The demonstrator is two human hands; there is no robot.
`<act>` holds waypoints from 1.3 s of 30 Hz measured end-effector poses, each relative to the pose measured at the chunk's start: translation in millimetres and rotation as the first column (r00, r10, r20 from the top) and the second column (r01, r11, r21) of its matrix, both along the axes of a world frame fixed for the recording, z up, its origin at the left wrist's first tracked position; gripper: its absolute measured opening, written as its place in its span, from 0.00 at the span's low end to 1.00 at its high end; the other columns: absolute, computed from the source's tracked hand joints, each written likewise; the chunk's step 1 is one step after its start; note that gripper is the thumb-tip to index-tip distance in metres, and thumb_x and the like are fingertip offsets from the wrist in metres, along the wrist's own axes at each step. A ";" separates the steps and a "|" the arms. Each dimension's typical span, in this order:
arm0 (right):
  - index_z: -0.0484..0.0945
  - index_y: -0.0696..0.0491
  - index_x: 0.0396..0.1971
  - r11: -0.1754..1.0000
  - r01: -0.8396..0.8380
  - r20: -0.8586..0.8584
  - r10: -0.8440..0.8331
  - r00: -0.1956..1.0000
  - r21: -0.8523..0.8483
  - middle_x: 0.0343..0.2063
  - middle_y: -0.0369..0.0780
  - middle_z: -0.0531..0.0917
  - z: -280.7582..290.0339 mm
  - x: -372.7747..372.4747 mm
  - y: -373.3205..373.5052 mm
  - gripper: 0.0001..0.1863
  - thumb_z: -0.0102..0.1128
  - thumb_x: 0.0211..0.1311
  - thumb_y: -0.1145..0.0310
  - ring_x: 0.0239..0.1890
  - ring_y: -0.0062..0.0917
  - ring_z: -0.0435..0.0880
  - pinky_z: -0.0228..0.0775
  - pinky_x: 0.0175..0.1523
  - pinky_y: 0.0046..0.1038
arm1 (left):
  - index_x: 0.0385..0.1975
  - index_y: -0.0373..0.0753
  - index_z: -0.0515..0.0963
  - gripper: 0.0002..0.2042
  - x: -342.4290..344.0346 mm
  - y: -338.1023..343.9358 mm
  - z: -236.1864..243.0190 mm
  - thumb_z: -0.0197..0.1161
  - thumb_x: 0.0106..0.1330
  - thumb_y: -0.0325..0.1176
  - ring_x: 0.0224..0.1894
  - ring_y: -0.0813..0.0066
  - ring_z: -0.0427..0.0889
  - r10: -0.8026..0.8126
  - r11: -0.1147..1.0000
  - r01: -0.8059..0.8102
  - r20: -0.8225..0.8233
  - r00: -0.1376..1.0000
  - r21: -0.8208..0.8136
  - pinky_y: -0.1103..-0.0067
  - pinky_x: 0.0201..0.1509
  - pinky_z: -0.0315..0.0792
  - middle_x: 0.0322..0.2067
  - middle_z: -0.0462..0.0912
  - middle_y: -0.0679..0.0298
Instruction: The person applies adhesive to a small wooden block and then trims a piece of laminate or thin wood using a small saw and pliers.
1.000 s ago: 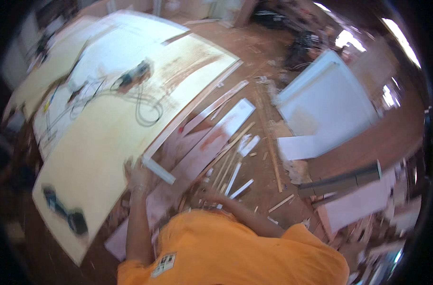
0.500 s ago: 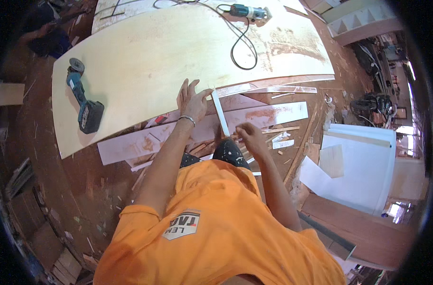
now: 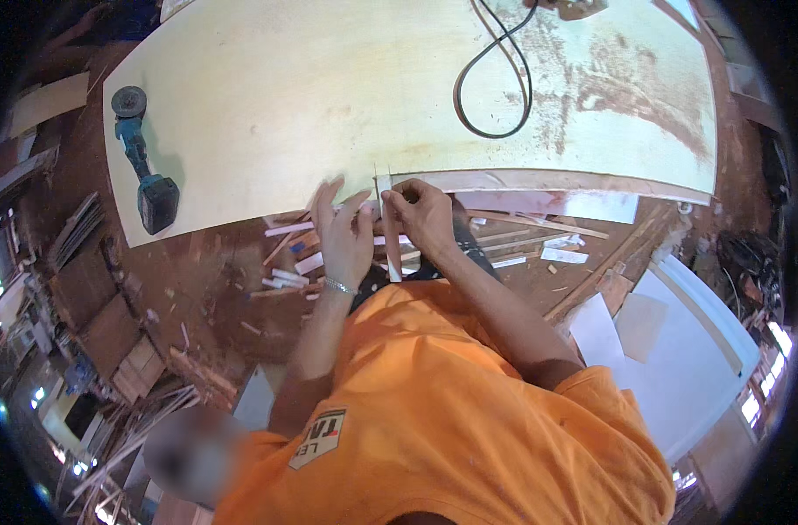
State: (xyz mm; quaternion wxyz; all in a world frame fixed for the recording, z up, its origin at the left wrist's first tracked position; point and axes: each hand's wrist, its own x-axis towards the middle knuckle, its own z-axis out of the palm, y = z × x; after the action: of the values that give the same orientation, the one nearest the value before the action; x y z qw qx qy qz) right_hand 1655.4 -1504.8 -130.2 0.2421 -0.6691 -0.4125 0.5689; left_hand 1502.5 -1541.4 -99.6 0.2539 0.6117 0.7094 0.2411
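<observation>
A large pale plywood sheet lies in front of me. At its near edge I hold a thin narrow white strip, running toward me from the edge. My right hand pinches the strip's far end right at the sheet's edge. Just left of the strip is my left hand, with a bracelet on its wrist. Its fingers are spread and point at the sheet, and its thumb touches the strip. An orange shirt fills the lower part of the view.
A teal and black cordless grinder lies on the sheet's left end. A looped black cable runs to a power tool at the far edge. Wood offcuts litter the reddish floor. A white panel lies at the right.
Both hands have come together at the sheet's near edge. My right hand moved up from the floor offcuts to the strip's far end. The strip now points straight toward me.
</observation>
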 end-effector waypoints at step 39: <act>0.84 0.63 0.35 0.843 -0.527 0.143 0.537 0.831 -0.108 0.22 0.40 0.85 36.8 86.3 150.3 0.22 0.54 0.75 0.57 0.20 0.21 0.85 0.74 0.24 0.23 | 0.35 0.30 0.75 0.22 71.8 -6.4 -45.6 0.55 0.77 0.48 0.38 0.46 0.83 0.600 0.773 -0.497 0.202 0.774 -0.394 0.62 0.46 0.74 0.30 0.85 0.50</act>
State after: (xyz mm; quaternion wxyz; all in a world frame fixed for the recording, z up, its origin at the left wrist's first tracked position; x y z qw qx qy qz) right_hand 1741.7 -1354.4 -93.4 0.0170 -0.5808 -0.5826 0.5683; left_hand 1574.4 -1547.8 -145.1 0.3763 0.2783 0.8374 0.2824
